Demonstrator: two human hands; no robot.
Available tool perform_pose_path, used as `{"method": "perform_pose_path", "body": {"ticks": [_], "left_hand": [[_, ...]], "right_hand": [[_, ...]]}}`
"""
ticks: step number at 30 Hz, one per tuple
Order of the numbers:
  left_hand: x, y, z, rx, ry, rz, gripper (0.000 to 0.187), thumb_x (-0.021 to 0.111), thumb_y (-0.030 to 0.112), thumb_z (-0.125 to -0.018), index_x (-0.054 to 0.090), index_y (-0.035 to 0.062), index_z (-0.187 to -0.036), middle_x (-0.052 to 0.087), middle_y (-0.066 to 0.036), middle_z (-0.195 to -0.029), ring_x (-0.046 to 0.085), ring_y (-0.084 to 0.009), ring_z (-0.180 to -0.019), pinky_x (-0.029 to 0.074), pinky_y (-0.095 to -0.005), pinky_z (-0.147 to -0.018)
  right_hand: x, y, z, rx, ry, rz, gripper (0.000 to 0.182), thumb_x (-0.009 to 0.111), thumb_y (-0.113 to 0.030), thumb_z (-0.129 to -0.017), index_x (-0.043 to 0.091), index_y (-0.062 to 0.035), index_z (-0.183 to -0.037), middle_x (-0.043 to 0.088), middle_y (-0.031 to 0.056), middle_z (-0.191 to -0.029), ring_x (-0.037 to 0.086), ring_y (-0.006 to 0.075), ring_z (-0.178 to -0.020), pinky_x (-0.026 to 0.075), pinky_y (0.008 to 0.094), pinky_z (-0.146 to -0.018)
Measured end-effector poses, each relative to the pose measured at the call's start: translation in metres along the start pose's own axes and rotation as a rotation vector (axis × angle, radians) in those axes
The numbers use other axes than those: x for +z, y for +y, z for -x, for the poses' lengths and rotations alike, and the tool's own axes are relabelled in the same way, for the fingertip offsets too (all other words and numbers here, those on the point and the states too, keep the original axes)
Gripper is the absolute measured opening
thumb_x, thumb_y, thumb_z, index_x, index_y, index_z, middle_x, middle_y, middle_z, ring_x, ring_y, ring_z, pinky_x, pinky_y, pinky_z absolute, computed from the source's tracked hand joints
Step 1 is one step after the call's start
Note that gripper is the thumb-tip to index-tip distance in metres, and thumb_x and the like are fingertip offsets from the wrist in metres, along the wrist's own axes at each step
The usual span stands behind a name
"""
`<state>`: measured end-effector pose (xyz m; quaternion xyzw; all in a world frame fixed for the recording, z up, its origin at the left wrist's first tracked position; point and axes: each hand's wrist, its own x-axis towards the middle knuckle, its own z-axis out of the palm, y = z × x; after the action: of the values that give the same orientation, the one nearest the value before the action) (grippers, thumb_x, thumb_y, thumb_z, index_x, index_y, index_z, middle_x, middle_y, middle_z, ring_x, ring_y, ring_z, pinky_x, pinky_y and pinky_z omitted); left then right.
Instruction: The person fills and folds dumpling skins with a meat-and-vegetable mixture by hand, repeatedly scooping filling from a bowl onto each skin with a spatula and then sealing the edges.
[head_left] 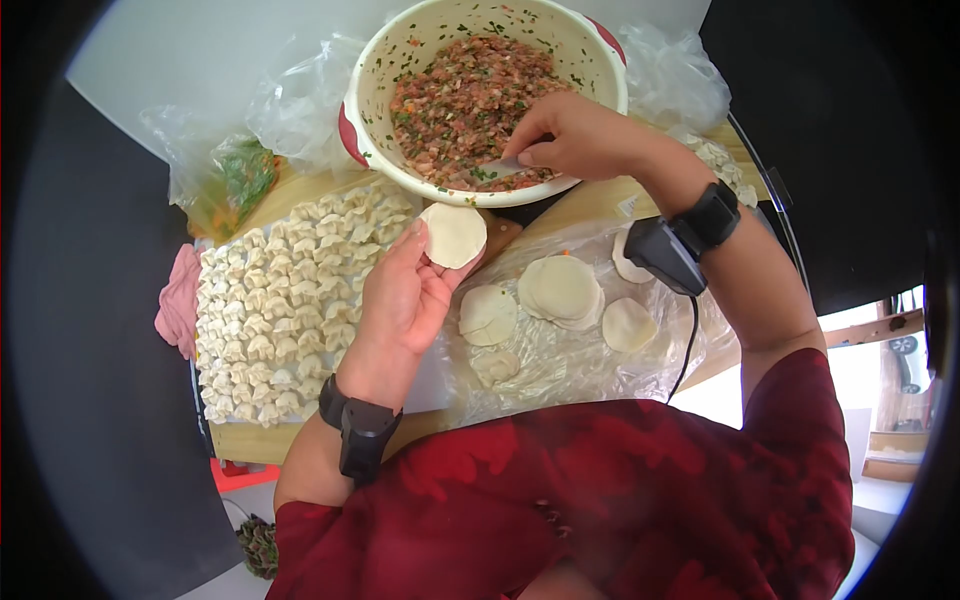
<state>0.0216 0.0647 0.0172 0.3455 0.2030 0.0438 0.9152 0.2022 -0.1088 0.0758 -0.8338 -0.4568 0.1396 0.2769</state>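
A round dough wrapper (455,237) rests on the fingers of my left hand (405,295), just below the rim of a big cream bowl (362,95) with red handles. Minced filling (470,95) with green bits fills the bowl's bottom. My right hand (560,135) reaches over the bowl's right side, its fingers pinched on a small flat utensil (503,168) whose tip touches the filling. More wrappers (562,290) lie stacked and single on a plastic sheet (545,375), right of my left hand.
Rows of folded dumplings (285,310) cover the left of the table (245,442). Clear bags (300,95) lie behind, one with green and orange contents (240,178). A pink cloth (180,300) hangs at the left edge. More dough pieces (722,165) lie beyond my right forearm.
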Motion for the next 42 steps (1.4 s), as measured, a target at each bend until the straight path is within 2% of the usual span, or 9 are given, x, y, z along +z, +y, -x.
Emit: {"method": "perform_pose_path", "body": {"ticks": [4, 8, 10, 13, 19, 24, 27, 36, 42], "left_hand": [[0.001, 0.0, -0.001, 0.018, 0.015, 0.014, 0.037, 0.039, 0.015, -0.103, 0.04, -0.0088, -0.131, 0.052, -0.02, -0.132, 0.054, -0.0308, -0.121, 0.045, -0.0475, -0.106], [0.002, 0.002, -0.007, 0.039, 0.026, 0.052, 0.037, 0.037, 0.014, -0.103, 0.038, -0.0086, -0.133, 0.05, -0.02, -0.134, 0.053, -0.0311, -0.122, 0.045, -0.0475, -0.107], [0.003, 0.002, -0.006, 0.047, -0.006, 0.07, 0.038, 0.035, 0.014, -0.104, 0.036, -0.0079, -0.134, 0.049, -0.02, -0.135, 0.052, -0.031, -0.123, 0.044, -0.0475, -0.107], [0.0, 0.001, -0.008, 0.031, -0.034, 0.075, 0.038, 0.033, 0.015, -0.104, 0.035, -0.0079, -0.134, 0.048, -0.021, -0.135, 0.05, -0.0323, -0.125, 0.044, -0.0473, -0.107], [-0.001, -0.001, -0.007, 0.033, -0.045, 0.052, 0.04, 0.031, 0.017, -0.105, 0.033, -0.0089, -0.136, 0.046, -0.023, -0.137, 0.049, -0.0366, -0.126, 0.045, -0.0463, -0.106], [-0.003, 0.0, -0.007, 0.011, 0.006, 0.037, 0.041, 0.031, 0.017, -0.105, 0.032, -0.0098, -0.136, 0.045, -0.024, -0.137, 0.05, -0.0367, -0.125, 0.045, -0.046, -0.106], [-0.005, 0.0, -0.01, 0.013, 0.015, 0.035, 0.041, 0.031, 0.017, -0.105, 0.032, -0.0102, -0.136, 0.045, -0.025, -0.137, 0.05, -0.0366, -0.125, 0.045, -0.0456, -0.107], [-0.008, 0.001, -0.011, 0.039, 0.008, 0.016, 0.037, 0.033, 0.015, -0.104, 0.037, -0.0079, -0.133, 0.048, -0.021, -0.135, 0.052, -0.0326, -0.123, 0.045, -0.0463, -0.106], [-0.002, 0.004, -0.008, 0.092, 0.073, 0.037, 0.035, 0.033, 0.014, -0.104, 0.04, -0.0071, -0.131, 0.05, -0.018, -0.133, 0.053, -0.0293, -0.122, 0.046, -0.0472, -0.105]], "right_hand": [[-0.009, -0.02, 0.017, 0.078, -0.016, -0.065, 0.02, 0.063, -0.006, -0.083, 0.07, 0.0009, -0.1, 0.067, 0.0066, -0.077, 0.061, 0.0162, -0.07, 0.048, 0.0285, -0.067], [0.009, -0.023, 0.033, 0.012, 0.072, -0.214, 0.02, 0.063, -0.003, -0.083, 0.07, -0.0008, -0.101, 0.068, 0.0077, -0.08, 0.062, 0.0176, -0.071, 0.048, 0.0304, -0.066], [0.023, -0.029, 0.043, -0.208, 0.244, -0.063, 0.018, 0.063, -0.006, -0.08, 0.073, -0.0045, -0.095, 0.068, 0.0122, -0.079, 0.066, 0.0281, -0.074, 0.051, 0.0354, -0.068], [0.03, -0.039, 0.052, -0.3, 0.245, -0.014, 0.018, 0.063, -0.003, -0.08, 0.072, -0.0052, -0.096, 0.065, 0.0133, -0.081, 0.063, 0.0328, -0.079, 0.05, 0.0386, -0.07], [0.014, -0.014, 0.013, -0.354, 0.446, 0.151, 0.018, 0.062, -0.001, -0.077, 0.072, -0.0063, -0.091, 0.063, 0.014, -0.078, 0.061, 0.0347, -0.077, 0.049, 0.0419, -0.07], [0.023, 0.001, -0.022, -0.044, 0.145, 0.274, 0.017, 0.066, -0.004, -0.077, 0.072, -0.0042, -0.092, 0.067, 0.0155, -0.087, 0.064, 0.0327, -0.082, 0.05, 0.0398, -0.074], [0.033, 0.005, -0.028, -0.024, 0.051, 0.308, 0.018, 0.066, -0.003, -0.077, 0.073, -0.0044, -0.093, 0.067, 0.0154, -0.086, 0.064, 0.032, -0.082, 0.05, 0.0391, -0.074], [0.019, -0.008, 0.003, -0.15, 0.214, 0.043, 0.023, 0.059, -0.004, -0.075, 0.074, -0.0049, -0.093, 0.07, 0.0157, -0.087, 0.066, 0.0313, -0.08, 0.052, 0.038, -0.075], [0.018, -0.01, 0.015, -0.113, 0.188, -0.031, 0.017, 0.065, -0.003, -0.081, 0.072, -0.0035, -0.097, 0.067, 0.0122, -0.085, 0.063, 0.0269, -0.079, 0.05, 0.0344, -0.071]]}}
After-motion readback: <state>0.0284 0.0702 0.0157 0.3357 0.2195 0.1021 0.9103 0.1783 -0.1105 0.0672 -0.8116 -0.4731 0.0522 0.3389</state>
